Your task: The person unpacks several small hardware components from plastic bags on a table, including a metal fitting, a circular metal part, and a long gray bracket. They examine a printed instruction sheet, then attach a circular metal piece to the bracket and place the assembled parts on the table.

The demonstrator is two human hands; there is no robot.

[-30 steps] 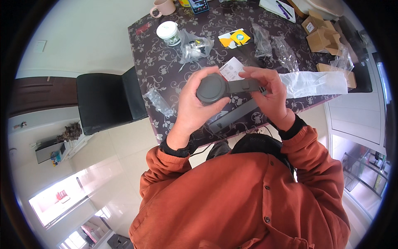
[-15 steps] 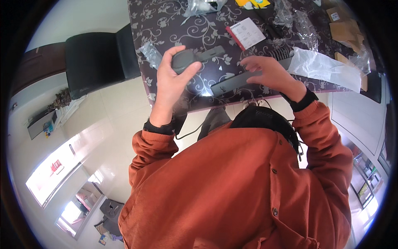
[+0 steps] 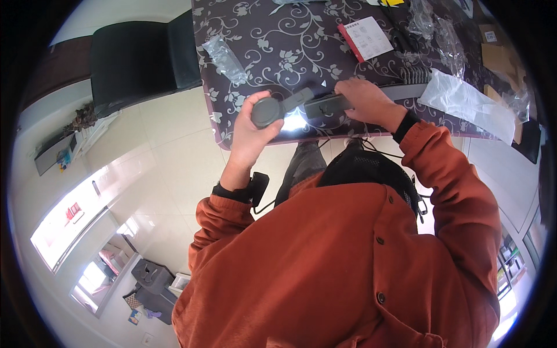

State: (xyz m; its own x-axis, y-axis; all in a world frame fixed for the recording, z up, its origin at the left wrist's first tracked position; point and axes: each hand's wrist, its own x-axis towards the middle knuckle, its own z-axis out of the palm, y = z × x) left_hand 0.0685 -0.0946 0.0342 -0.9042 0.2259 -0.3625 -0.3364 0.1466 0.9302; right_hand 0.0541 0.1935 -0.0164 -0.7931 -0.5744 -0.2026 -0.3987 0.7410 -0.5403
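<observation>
My left hand (image 3: 246, 136) is closed around the disc-shaped head of a dark grey part (image 3: 267, 112). A short flat stem sticks out from the head toward the right. My right hand (image 3: 366, 101) grips a long dark grey bar (image 3: 325, 106) from above, with fingers over its far edge and the thumb by its near edge. The bar's left end lies close to the stem's tip; whether they touch I cannot tell. Past my right hand the bar continues toward a translucent white wrapping sheet (image 3: 464, 104), which hides its far right part.
A patterned dark tablecloth (image 3: 278, 35) covers the table. On it lie a white and red booklet (image 3: 368, 39), crumpled clear plastic (image 3: 225, 60) and a black ribbed piece (image 3: 416, 75). Torn cardboard (image 3: 500, 61) is at the far right. A black chair (image 3: 130, 69) stands left of the table.
My left hand has brought the round-headed part nearer and right, its stem now beside the bar's end. My right hand, half-open over the bar before, has closed on it.
</observation>
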